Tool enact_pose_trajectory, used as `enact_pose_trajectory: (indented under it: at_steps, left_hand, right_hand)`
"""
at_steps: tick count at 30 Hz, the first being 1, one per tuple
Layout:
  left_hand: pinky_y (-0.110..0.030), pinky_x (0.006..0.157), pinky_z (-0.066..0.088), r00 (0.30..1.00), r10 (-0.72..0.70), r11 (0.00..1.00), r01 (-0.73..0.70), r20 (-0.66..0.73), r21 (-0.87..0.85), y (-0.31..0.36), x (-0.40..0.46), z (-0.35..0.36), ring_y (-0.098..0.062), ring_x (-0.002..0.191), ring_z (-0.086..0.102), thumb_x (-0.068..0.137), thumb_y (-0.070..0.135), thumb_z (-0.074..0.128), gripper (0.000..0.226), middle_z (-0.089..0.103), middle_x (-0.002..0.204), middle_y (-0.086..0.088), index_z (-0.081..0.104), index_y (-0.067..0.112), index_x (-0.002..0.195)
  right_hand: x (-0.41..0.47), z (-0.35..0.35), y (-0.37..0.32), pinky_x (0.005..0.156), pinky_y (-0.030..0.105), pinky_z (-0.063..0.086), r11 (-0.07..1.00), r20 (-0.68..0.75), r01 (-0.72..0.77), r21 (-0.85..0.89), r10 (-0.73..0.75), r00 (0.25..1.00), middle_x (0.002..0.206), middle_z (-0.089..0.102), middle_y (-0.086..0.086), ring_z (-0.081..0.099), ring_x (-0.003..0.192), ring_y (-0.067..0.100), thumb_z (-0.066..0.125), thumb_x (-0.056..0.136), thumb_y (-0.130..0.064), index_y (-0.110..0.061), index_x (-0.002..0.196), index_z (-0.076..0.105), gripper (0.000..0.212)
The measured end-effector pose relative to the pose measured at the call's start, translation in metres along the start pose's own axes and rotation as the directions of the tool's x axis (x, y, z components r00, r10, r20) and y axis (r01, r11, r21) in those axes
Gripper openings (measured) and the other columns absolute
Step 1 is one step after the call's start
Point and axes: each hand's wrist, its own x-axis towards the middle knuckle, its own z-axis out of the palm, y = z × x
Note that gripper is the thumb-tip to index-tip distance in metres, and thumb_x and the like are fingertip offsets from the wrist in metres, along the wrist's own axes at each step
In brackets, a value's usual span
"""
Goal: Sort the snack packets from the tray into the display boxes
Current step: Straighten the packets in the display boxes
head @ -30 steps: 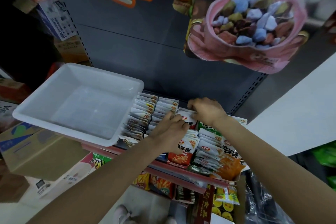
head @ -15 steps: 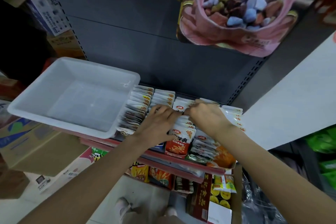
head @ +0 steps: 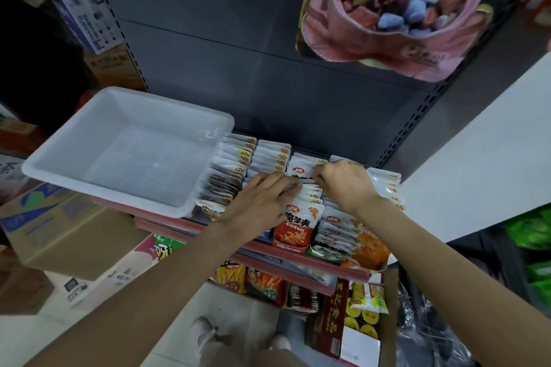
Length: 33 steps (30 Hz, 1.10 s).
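Your left hand [head: 262,202] lies flat on the rows of snack packets [head: 298,223], fingers straight and spread, pressing down on their top edges. Your right hand [head: 347,185] is curled, knuckles up, with its fingertips tucked among the packets at the back of the middle row; they seem to pinch a white packet [head: 299,171] with a red logo, though the fingertips themselves are hidden behind the knuckles. The display boxes holding the rows are mostly covered by packets and by your forearms, so you cannot make out their walls or how many there are (only the front edges of the red and orange packets show clearly). The white plastic tray [head: 74,155] sits on the left end of the same shelf [head: 298,253], just beside the leftmost row, with its near corner overhanging a cardboard carton [head: 68,226]. No packets show in the tray.

The shelf has a red front rail, and a dark grey back panel [head: 223,68] rises behind it. A lower shelf holds more snack bags [head: 262,283], partly cut off by the rail above. A pink bag of wrapped sweets [head: 402,9] hangs at the upper right, blurred at the edges. A white panel [head: 477,164] runs along the right. Your shoes [head: 205,334] show on the pale floor below.
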Motion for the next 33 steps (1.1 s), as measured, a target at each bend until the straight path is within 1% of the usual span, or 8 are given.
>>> enact_pose_trajectory:
  at_steps: [4,7,11,15,19,24,29,33]
  left_hand:
    - [-0.034,0.096,0.045,0.998,-0.044,0.998,0.046,0.05,-0.042,0.0,0.002,-0.005,-0.017,0.118,0.039,0.066,0.035,0.08,0.07,0.057,0.128,-0.001,0.057,0.013,0.128]
    - [-0.033,0.106,0.028,0.99,-0.082,0.978,0.102,0.112,-0.184,0.0,0.003,-0.007,-0.016,0.128,0.034,0.081,0.038,0.067,0.06,0.048,0.136,0.002,0.048,0.017,0.134]
    - [-0.034,0.102,0.033,0.994,-0.097,0.978,0.103,0.039,-0.183,0.0,0.006,-0.009,-0.015,0.123,0.034,0.075,0.044,0.072,0.05,0.051,0.129,0.0,0.058,0.017,0.116]
    - [-0.033,0.099,0.028,0.986,-0.058,0.987,0.08,0.158,-0.136,0.004,0.009,-0.008,-0.02,0.124,0.038,0.078,0.048,0.066,0.063,0.047,0.132,-0.002,0.045,0.015,0.126]
    - [-0.032,0.085,0.032,0.979,-0.071,0.997,0.077,0.189,-0.024,0.012,0.01,-0.003,-0.02,0.104,0.054,0.061,0.054,0.077,0.068,0.062,0.108,-0.001,0.059,0.013,0.111]
    - [-0.033,0.079,0.036,0.99,-0.067,0.997,0.062,0.122,0.038,0.018,0.018,-0.005,-0.019,0.093,0.055,0.06,0.045,0.076,0.048,0.063,0.092,0.0,0.064,0.014,0.094]
    - [-0.033,0.072,0.029,0.993,-0.117,0.991,0.114,0.03,0.072,0.017,0.012,-0.001,-0.02,0.084,0.056,0.055,0.04,0.079,0.044,0.061,0.081,-0.001,0.065,0.012,0.085]
    - [-0.032,0.074,0.033,0.994,-0.099,0.994,0.096,0.049,0.059,0.015,0.017,-0.002,-0.019,0.085,0.057,0.053,0.041,0.08,0.044,0.064,0.082,0.0,0.066,0.013,0.085]
  right_hand:
    - [0.007,0.003,0.004,0.062,0.031,0.043,0.997,0.037,-0.045,0.066,0.042,0.998,0.095,0.066,0.005,0.062,0.088,0.03,0.047,0.092,-0.013,-0.02,0.097,0.061,0.017]
    - [0.007,-0.004,0.007,0.068,0.034,0.047,0.99,0.099,-0.016,0.138,0.002,0.995,0.095,0.066,0.005,0.061,0.091,0.029,0.044,0.095,-0.025,-0.021,0.1,0.063,0.02]
    - [0.007,-0.004,0.006,0.069,0.032,0.045,0.997,0.105,0.037,0.074,-0.045,0.993,0.1,0.065,0.004,0.061,0.094,0.028,0.047,0.095,-0.03,-0.024,0.104,0.061,0.017]
    - [0.001,0.007,0.0,0.057,0.028,0.034,0.998,-0.052,0.065,0.025,-0.064,0.997,0.091,0.065,0.001,0.063,0.085,0.026,0.048,0.094,-0.023,-0.019,0.093,0.063,0.015]
    - [-0.007,0.016,-0.001,0.041,0.016,0.024,0.995,-0.313,0.07,0.064,-0.047,0.948,0.059,0.059,-0.004,0.056,0.044,0.019,0.06,0.078,-0.015,-0.018,0.059,0.059,0.019]
    - [-0.014,0.015,0.002,0.037,0.019,0.031,0.997,-0.41,0.047,0.057,-0.019,0.912,0.063,0.059,-0.004,0.057,0.047,0.018,0.064,0.081,-0.02,-0.016,0.071,0.066,0.011]
    - [-0.01,0.019,-0.006,0.037,0.015,0.016,0.985,-0.156,-0.063,-0.158,0.038,0.987,0.044,0.05,-0.006,0.047,0.035,0.013,0.088,0.039,-0.014,-0.023,0.051,0.056,0.036]
    - [-0.002,0.017,-0.008,0.048,0.023,0.033,0.985,-0.099,-0.004,-0.17,-0.013,0.995,0.079,0.065,-0.006,0.065,0.068,0.017,0.064,0.083,-0.018,-0.024,0.092,0.065,0.011]
